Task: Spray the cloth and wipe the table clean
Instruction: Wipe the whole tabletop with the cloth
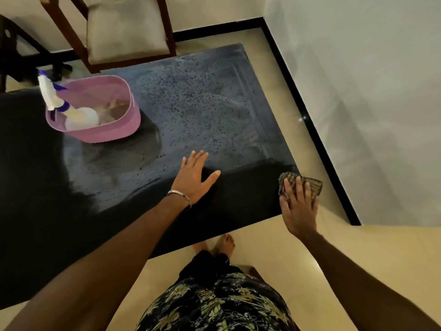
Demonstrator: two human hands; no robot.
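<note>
Head view looks down on a dark glossy table point(71, 187) with a person standing at its near edge. Their right hand point(299, 209) lies palm down on a brown striped cloth point(307, 185), fingers spread over it and pressing it onto the table's near right corner; the cloth pokes out beyond the fingertips on the far side, part of it over the edge. Their left hand point(194, 177) rests flat on the tabletop just left of that, fingers together and stretched out, thumb held wide, gripping nothing; a thin metal bangle point(180, 195) circles the wrist. Far of both hands, the right half of the tabletop carries a greyish film with streaks and many small dark specks, while the strip near the hands and the left half look plain black. On the far left of the table sits a pink basket point(114, 132), well apart from both hands, with a white spray bottle point(71, 113) leaning in it, its blue-trimmed head sticking up past the rim at the left. A wooden chair point(124, 27) with a pale cushion stands beyond the far edge. Beige floor tiles point(274, 247) show near the table, along with the person's bare foot point(225, 243) and patterned clothing point(214, 304).
</note>
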